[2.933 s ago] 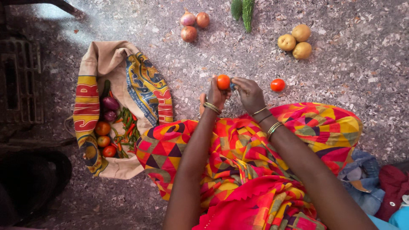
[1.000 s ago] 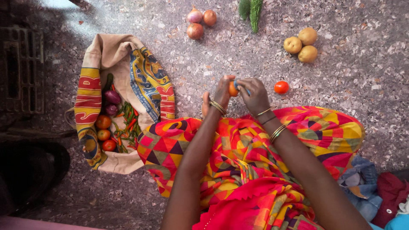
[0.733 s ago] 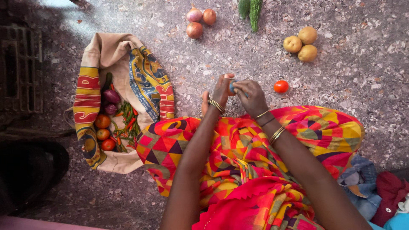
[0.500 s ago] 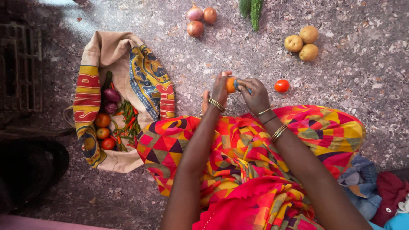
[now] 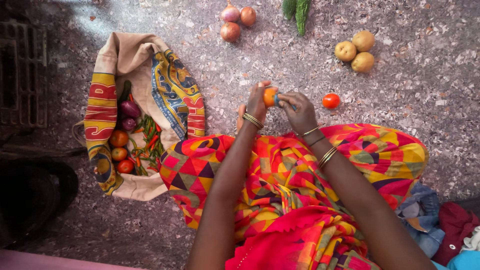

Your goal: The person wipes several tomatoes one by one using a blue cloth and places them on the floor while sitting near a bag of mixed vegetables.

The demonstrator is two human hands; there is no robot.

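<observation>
Both arms reached forward, wrists bangled; left hand point(image 5: 257, 102) and right hand point(image 5: 299, 111) met fingertip-to-fingertip, fingers curled.

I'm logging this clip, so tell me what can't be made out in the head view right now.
- Small blue thing at the tomato: mostly hidden by the right hand; its kind is unclear.
- Left hand grip: palm faces away.
- Green gourds: cut off by the top edge.
- Bag bottom: folded cloth and shadow hide it.

Speckled stone floor point(image 5: 410, 100), sunlit top left, perhaps a grate point(image 5: 22, 75).
</observation>
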